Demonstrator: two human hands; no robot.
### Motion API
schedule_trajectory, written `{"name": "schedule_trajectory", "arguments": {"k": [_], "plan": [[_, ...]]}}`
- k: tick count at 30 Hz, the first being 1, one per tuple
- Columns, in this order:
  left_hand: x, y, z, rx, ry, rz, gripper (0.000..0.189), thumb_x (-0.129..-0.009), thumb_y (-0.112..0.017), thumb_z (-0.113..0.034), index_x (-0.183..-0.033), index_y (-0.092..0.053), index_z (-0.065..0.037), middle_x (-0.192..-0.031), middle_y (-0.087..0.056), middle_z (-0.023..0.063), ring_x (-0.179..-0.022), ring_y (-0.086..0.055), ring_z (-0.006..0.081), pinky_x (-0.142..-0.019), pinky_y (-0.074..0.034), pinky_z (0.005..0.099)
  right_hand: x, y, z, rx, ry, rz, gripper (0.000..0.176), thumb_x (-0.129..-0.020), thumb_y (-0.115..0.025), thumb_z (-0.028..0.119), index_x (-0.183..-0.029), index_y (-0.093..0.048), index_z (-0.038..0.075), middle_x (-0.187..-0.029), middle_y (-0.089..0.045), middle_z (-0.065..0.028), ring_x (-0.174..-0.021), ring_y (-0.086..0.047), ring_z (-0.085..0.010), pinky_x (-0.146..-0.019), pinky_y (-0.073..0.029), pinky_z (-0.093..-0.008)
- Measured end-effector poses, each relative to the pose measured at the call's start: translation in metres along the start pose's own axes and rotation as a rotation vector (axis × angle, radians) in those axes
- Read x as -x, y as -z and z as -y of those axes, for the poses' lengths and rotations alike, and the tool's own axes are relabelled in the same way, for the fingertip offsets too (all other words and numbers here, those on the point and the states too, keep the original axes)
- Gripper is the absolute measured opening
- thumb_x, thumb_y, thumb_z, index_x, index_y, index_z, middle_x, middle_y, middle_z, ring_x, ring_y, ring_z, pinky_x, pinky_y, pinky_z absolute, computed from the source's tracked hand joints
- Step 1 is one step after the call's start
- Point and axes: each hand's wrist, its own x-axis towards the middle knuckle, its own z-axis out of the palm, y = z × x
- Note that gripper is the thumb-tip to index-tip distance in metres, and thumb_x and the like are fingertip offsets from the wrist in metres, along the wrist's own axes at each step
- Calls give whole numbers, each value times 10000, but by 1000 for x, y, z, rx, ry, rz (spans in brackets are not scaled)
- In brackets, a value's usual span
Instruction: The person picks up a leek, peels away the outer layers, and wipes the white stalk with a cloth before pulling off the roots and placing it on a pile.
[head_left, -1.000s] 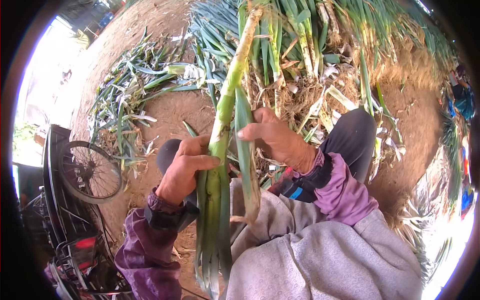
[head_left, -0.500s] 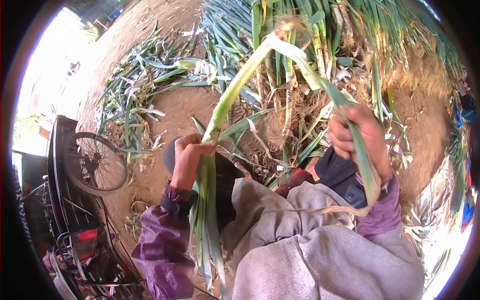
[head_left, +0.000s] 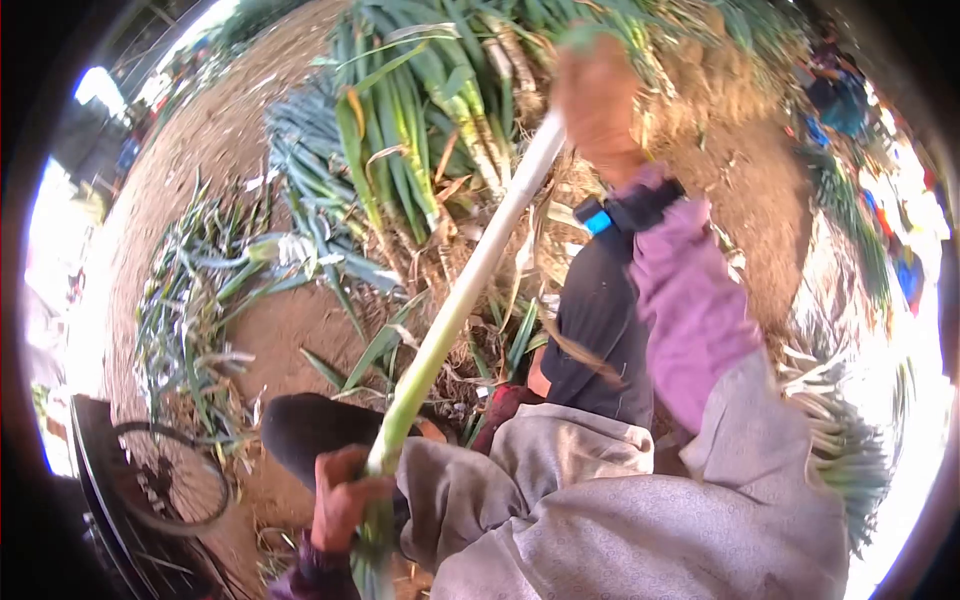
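A long leek (head_left: 470, 290) runs slantwise from the bottom centre up to the top centre, green below and white above. My left hand (head_left: 340, 505) is closed around its green lower part near my lap. My right hand (head_left: 600, 100), blurred by motion, is stretched far out at the leek's white upper end. It touches or nearly touches that end, and the blur hides its grip. The peeled leaf it held earlier is out of sight. My grey apron (head_left: 600, 510) and purple sleeve (head_left: 690, 310) fill the lower right.
A big pile of leeks (head_left: 430, 130) lies ahead on the dirt ground. Stripped leaves (head_left: 200, 300) are scattered at the left. A bicycle wheel (head_left: 165, 480) stands at the bottom left. More leeks (head_left: 840, 440) lie at the right, with people in blue (head_left: 840, 95) beyond.
My right hand moved from my right side, where it pulled off a leaf, up and forward to the leek's white end. The view tilted, and my left hand sits lower in the frame.
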Motion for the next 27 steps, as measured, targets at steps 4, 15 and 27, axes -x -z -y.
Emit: {"name": "schedule_trajectory", "arguments": {"k": [4, 15, 27], "plan": [[63, 3, 16, 165, 84, 35, 234, -701, -648, -173, -821, -665, 28, -694, -618, 48, -628, -557, 126, -588, -440, 289, 10, -37, -68, 242, 372, 188, 252, -831, -550, 254, -800, -547, 4, -668, -579, -128, -588, -600, -305, -444, -517, -370], [44, 21, 4, 346, 209, -32, 220, -672, -720, -82, -853, -646, 19, -692, -579, -8, -626, -514, 72, -567, -413, 241, 72, -20, 33, -311, -133, 1110, 396, -835, -634, 387, -828, -632, -9, -817, -637, -197, -785, -629, -284, -689, -495, -419], [-16, 33, -19, 495, 145, 197, 367, -680, -699, -52, -1024, -596, 23, -822, -603, 20, -725, -554, 102, -669, -442, 232, 106, 94, 250, -2117, -1339, 1182, 303, -873, -635, 274, -932, -638, -23, -787, -662, -70, -653, -639, -123, -598, -524, -251]]}}
